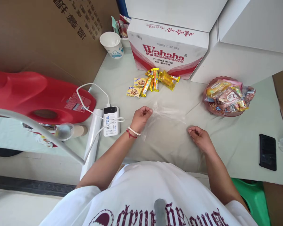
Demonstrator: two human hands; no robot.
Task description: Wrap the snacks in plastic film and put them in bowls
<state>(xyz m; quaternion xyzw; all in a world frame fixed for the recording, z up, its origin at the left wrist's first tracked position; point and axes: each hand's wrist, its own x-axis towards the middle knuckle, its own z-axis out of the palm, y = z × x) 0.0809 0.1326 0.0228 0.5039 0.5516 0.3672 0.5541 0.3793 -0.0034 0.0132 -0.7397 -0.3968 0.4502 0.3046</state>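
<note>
Clear plastic film (168, 113) lay over the pale surface (226, 135), spreading from the left fingers (148, 111) toward the right fingers (195, 129). The left fingers were pinched together on its edge; the right curled loosely, and whether they held any could not be told. It looked thin, see-through and crumpled, with whitish creases.

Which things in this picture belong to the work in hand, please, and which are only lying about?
In the work:
- thin clear plastic, pinched by the left hand; the right hand is near its other side
- perhaps the yellow snack packets just beyond

Apparently lying about:
- power bank
- black phone
- pink bowl
- paper cup
- Wahaha box
- red jug
</note>
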